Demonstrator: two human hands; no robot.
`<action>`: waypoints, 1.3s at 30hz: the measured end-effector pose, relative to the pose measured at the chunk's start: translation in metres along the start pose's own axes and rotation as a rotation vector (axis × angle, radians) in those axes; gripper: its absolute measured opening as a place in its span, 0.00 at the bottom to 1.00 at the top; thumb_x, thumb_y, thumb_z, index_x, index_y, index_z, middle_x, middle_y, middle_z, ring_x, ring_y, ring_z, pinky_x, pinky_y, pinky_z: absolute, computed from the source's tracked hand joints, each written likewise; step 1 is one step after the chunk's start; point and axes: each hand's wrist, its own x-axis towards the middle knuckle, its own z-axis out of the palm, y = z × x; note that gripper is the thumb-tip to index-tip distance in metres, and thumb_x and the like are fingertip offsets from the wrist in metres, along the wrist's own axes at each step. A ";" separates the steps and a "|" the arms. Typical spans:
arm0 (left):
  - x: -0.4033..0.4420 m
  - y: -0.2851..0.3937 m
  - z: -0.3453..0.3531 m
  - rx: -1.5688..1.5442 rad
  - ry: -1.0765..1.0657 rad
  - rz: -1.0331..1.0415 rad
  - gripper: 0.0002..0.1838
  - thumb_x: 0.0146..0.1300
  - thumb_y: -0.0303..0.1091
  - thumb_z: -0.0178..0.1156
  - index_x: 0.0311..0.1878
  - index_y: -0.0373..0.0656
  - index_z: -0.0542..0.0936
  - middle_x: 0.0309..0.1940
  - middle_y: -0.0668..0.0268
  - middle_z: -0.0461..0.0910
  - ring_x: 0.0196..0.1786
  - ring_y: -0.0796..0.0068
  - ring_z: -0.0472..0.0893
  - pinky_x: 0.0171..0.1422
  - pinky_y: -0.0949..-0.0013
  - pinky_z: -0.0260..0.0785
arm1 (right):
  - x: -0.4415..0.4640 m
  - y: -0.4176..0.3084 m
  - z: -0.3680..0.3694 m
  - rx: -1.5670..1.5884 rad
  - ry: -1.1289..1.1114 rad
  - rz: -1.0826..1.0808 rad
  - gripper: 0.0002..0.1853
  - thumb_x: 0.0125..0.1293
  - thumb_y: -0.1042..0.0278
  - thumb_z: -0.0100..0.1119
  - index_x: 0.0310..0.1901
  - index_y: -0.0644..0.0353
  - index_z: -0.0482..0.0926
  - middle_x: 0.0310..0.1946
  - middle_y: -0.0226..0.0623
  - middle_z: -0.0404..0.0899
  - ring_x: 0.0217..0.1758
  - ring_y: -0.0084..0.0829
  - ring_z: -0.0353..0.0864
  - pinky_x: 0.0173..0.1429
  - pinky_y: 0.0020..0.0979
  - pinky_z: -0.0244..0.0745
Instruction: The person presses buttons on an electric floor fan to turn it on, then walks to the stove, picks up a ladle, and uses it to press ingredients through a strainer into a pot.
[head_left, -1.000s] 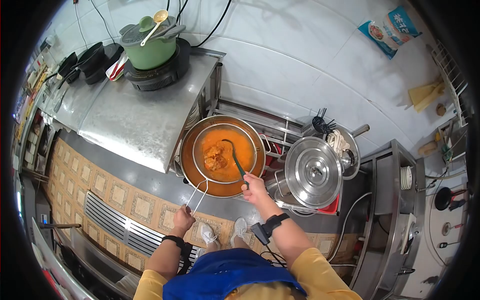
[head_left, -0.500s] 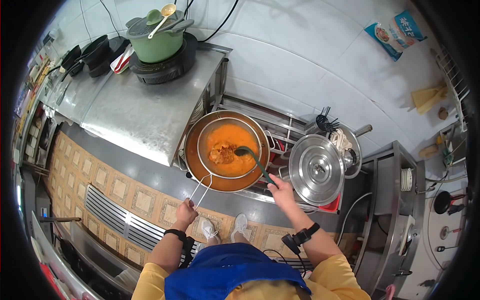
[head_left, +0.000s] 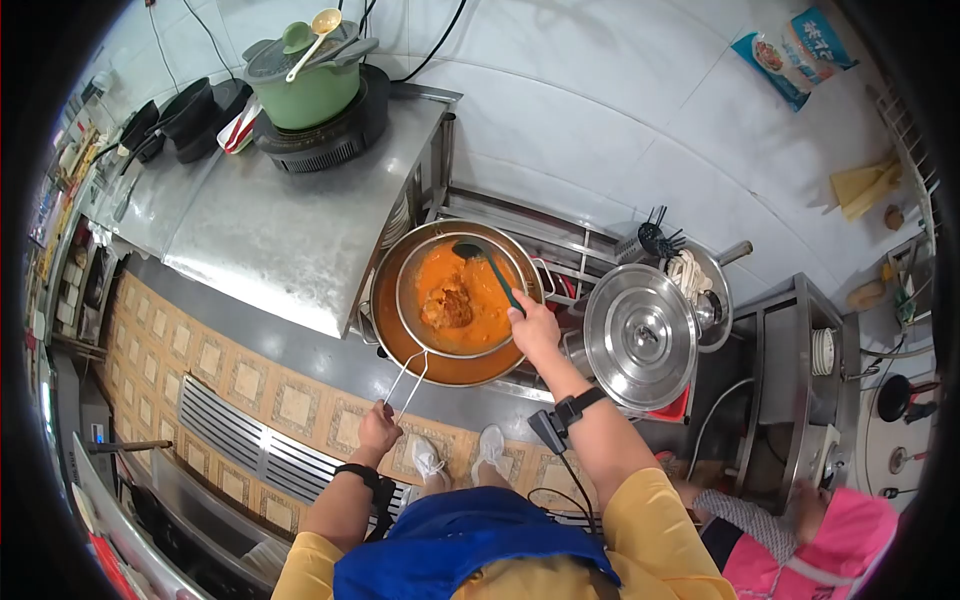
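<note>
So, my right hand (head_left: 535, 326) closed round ladle (head_left: 501, 279), which slants away and leftward into strainer (head_left: 398, 292); left hand (head_left: 379, 429) closed on strainer's wire handle (head_left: 397, 381). Strainer sits within pot (head_left: 372, 288). Food lump (head_left: 446, 306) inside lies left of right hand, nearer one.

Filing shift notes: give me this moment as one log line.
left hand: gripping strainer | right hand: holding ladle | strainer: in pot, orange sauce and reddish lump inside | nearby: person in pink

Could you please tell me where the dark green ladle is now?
The ladle is near the middle of the head view, held by the right hand, its bowl at the far side of the strainer.
</note>
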 end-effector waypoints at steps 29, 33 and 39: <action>0.004 -0.004 0.002 -0.012 -0.001 -0.006 0.18 0.35 0.27 0.65 0.32 0.44 0.71 0.24 0.62 0.77 0.33 0.57 0.80 0.39 0.60 0.71 | -0.062 0.047 -0.007 -0.286 -0.082 -0.113 0.22 0.62 0.58 0.48 0.60 0.43 0.66 0.27 0.46 0.80 0.33 0.47 0.80 0.38 0.47 0.72; 0.002 -0.002 0.000 -0.018 -0.014 -0.008 0.18 0.36 0.27 0.65 0.33 0.43 0.72 0.24 0.62 0.78 0.33 0.58 0.80 0.39 0.60 0.71 | -0.036 0.021 -0.008 -0.263 -0.039 -0.149 0.23 0.62 0.59 0.48 0.60 0.45 0.66 0.28 0.47 0.80 0.35 0.46 0.80 0.40 0.46 0.73; 0.000 0.003 -0.003 -0.009 -0.010 -0.014 0.18 0.36 0.27 0.65 0.35 0.43 0.73 0.25 0.61 0.78 0.33 0.58 0.80 0.39 0.61 0.71 | -0.015 0.022 -0.005 -0.202 -0.014 -0.025 0.24 0.62 0.59 0.48 0.61 0.46 0.65 0.32 0.46 0.81 0.38 0.45 0.80 0.43 0.46 0.73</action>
